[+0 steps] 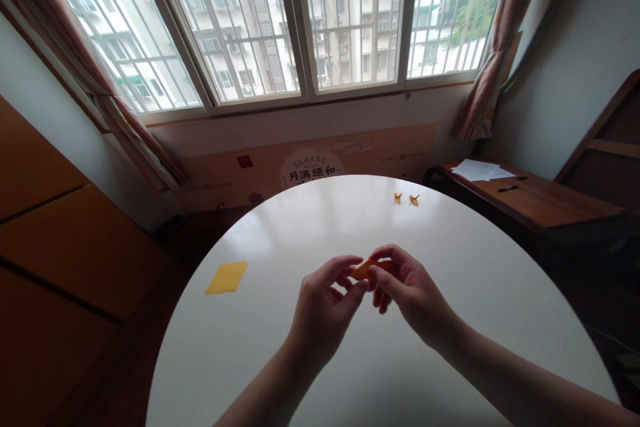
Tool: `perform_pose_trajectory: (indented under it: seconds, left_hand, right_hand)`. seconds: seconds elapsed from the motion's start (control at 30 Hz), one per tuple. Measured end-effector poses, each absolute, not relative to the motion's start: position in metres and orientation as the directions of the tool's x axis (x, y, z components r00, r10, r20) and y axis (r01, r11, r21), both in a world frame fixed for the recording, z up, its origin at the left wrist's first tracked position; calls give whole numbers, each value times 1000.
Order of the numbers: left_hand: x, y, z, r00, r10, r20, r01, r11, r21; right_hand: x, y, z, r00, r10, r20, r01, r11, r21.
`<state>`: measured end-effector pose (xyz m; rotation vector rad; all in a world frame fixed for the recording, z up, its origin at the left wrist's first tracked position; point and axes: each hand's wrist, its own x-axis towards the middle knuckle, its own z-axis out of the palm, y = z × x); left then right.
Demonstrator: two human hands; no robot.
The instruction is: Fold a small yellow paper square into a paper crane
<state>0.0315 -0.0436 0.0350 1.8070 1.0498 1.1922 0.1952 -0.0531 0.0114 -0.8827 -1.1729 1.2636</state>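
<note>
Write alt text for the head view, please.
Someone's left hand and right hand hold a folded orange paper above a round white table. Yellow paper lies left; two small orange figures stand near the far edge.

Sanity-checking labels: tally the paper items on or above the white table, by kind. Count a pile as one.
Small folded figures: 2
Folded orange piece, in the right hand: 1
Flat yellow square paper, sheets not countable: 1
Total: 4

2 tied curtains and a round table suggest a home.
</note>
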Motion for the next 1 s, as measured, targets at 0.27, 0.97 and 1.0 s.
perform_pose_trajectory:
  seconds: [0.27,0.97,1.0]
  left_hand:
    - [31,-41,37,210,929,304,89,-327,941]
    - [29,-37,42,258,948,184,-66,-172,983]
    - [29,-38,43,256,950,180,-61,-170,984]
  right_hand:
    - [197,-56,15,-112,984,137,-272,102,-957]
    - [199,-55,21,-149,984,94,-336,38,-941]
    - [198,-55,21,-146,984,99,-334,45,-942]
